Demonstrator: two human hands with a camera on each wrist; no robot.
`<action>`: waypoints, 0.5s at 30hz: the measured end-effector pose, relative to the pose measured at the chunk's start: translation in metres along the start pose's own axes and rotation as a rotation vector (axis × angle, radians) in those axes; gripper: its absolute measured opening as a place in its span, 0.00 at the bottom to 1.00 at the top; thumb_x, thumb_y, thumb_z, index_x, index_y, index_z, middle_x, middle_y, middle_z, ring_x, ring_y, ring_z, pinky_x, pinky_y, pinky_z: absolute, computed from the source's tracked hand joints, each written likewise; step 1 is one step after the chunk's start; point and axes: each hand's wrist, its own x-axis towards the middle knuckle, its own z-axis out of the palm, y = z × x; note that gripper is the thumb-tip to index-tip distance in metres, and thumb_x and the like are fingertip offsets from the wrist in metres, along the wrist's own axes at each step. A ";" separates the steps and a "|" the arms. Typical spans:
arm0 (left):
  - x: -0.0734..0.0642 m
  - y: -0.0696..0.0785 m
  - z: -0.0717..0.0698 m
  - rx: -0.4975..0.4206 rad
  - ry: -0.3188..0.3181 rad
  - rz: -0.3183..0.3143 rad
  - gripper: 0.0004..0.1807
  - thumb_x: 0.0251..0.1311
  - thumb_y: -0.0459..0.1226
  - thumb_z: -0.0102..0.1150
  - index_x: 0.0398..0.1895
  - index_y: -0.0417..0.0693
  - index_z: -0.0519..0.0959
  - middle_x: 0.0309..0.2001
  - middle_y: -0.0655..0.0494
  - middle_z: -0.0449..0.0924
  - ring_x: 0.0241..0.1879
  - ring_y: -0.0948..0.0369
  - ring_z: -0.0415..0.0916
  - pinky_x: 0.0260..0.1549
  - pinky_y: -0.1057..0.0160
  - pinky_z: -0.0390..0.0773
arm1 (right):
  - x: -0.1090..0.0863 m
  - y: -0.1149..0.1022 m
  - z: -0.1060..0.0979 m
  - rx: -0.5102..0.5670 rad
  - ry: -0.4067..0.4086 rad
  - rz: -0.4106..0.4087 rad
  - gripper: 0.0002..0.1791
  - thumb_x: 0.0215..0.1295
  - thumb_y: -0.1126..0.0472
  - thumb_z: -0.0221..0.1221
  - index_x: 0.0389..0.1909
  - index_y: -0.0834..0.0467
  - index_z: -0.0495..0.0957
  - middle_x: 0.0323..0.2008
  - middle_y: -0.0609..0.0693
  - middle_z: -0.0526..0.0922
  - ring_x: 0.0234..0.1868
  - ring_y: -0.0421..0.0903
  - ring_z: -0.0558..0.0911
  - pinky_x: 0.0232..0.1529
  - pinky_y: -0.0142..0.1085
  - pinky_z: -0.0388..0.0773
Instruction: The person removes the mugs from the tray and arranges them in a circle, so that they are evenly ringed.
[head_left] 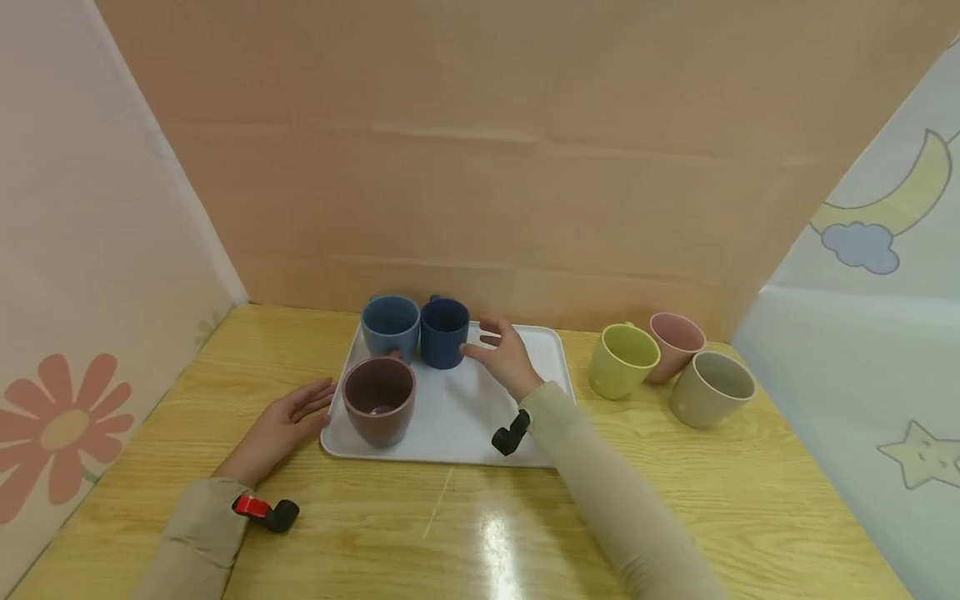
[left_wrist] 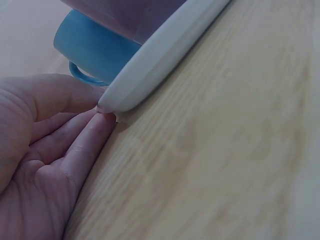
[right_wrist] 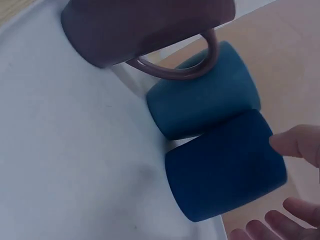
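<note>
My left hand (head_left: 279, 429) lies at the left side of the white tray (head_left: 480, 425), its fingers extended. In the left wrist view the fingertips (left_wrist: 102, 116) touch the tray's rim. Over the tray is my right hand (head_left: 510, 358), thumb and fingers spread beside a navy mug (head_left: 444, 337); the right wrist view has the thumb tip right at that mug's rim and the other fingers apart from it. A lighter blue mug (head_left: 391, 325) stands against the navy one at the back left. In front of it sits a larger mauve mug (head_left: 380, 404), handle toward the back.
Right of the tray, three mugs stand close together on the wooden table (head_left: 360, 525): a lime green one (head_left: 618, 367), a pink one (head_left: 675, 342) and a grey-beige one (head_left: 708, 392). A tan backdrop (head_left: 487, 167) rises behind, with patterned side walls.
</note>
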 end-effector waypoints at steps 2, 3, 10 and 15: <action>0.000 0.000 0.000 -0.001 0.000 -0.003 0.38 0.73 0.39 0.59 0.79 0.36 0.55 0.73 0.37 0.63 0.60 0.80 0.68 0.55 0.80 0.68 | 0.004 -0.001 0.006 -0.014 -0.012 0.005 0.42 0.60 0.58 0.72 0.72 0.59 0.64 0.71 0.55 0.69 0.69 0.55 0.71 0.64 0.49 0.74; 0.000 0.001 0.000 0.002 0.001 -0.005 0.38 0.73 0.39 0.59 0.79 0.36 0.55 0.73 0.37 0.63 0.60 0.80 0.68 0.55 0.80 0.68 | 0.005 -0.002 0.009 -0.020 -0.021 0.000 0.43 0.60 0.57 0.72 0.73 0.59 0.63 0.71 0.55 0.68 0.70 0.55 0.70 0.64 0.49 0.73; -0.002 0.003 0.000 0.017 0.008 -0.015 0.38 0.73 0.40 0.59 0.79 0.37 0.55 0.73 0.37 0.63 0.66 0.70 0.67 0.55 0.80 0.69 | 0.020 -0.006 0.027 -0.093 -0.015 -0.075 0.46 0.59 0.55 0.74 0.74 0.60 0.61 0.71 0.57 0.67 0.70 0.55 0.68 0.68 0.49 0.69; -0.001 0.004 0.000 0.036 0.005 -0.033 0.39 0.73 0.42 0.60 0.79 0.40 0.55 0.73 0.40 0.64 0.72 0.51 0.63 0.55 0.81 0.67 | 0.028 -0.006 0.035 -0.107 0.006 -0.096 0.49 0.57 0.53 0.75 0.76 0.59 0.60 0.71 0.55 0.68 0.71 0.53 0.68 0.70 0.49 0.66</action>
